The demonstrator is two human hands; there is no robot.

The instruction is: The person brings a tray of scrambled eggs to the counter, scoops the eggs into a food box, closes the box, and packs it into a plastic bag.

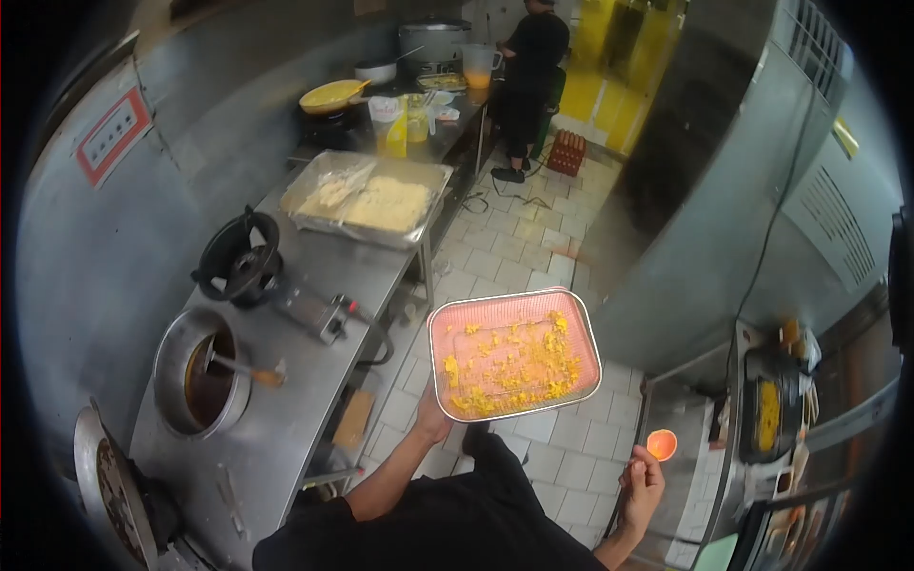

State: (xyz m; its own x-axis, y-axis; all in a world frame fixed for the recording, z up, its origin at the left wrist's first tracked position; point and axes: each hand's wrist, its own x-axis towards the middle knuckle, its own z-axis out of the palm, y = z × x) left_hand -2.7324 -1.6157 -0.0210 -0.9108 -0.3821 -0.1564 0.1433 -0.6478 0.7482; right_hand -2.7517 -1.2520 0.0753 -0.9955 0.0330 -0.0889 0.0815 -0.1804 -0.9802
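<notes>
A rectangular mesh basket (505, 324) with a metal rim is held out in front of me. Its inside looks pink, and yellow crumbly bits (559, 366) are scattered over it, thickest at the right and bottom. My left hand (433, 421) grips it at the lower left corner; the fingers are partly hidden under it. Off to the right, my right hand (643, 483) is closed, pinching a small orange bowl (662, 445) at its edge. Whether the bowl has a handle cannot be made out.
On the steel counter (314, 381) at left are a pot (171, 400) with dark liquid, a burner (238, 257) and a tray (409, 228) of pale food. A person (536, 86) in black stands farther back near a red crate (567, 152). Shelving (724, 419) is at right.
</notes>
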